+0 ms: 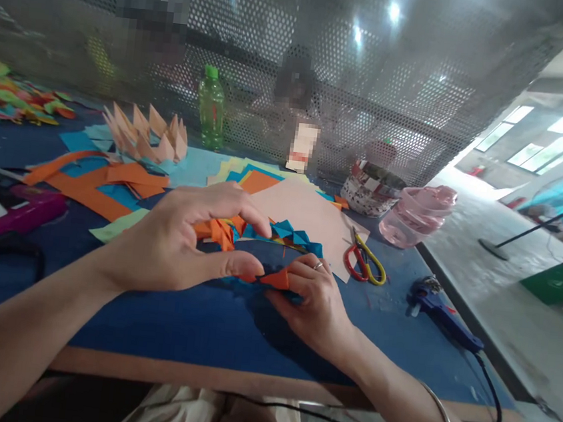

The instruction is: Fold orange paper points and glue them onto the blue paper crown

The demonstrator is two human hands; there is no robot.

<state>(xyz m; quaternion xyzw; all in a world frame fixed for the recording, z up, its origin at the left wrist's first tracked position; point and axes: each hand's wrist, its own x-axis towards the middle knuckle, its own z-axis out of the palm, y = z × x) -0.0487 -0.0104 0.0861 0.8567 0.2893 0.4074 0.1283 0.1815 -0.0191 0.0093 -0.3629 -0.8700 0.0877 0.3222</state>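
My left hand (182,241) and my right hand (315,302) meet over a ring of folded orange and blue paper pieces (264,233) above the blue table (173,327). The left thumb and fingers curl round the ring's near side. My right hand, with a ring on one finger, pinches an orange folded piece (276,279) at the ring's front edge. A bangle sits on my right wrist.
Red and yellow scissors (364,260) lie right of the hands, a blue glue gun (439,311) further right. Loose paper sheets (302,206), orange strips (93,184), peach folded pieces (143,133), a green bottle (210,106), a pink container (416,215), a paper-covered basket (372,187). People sit behind a mesh screen.
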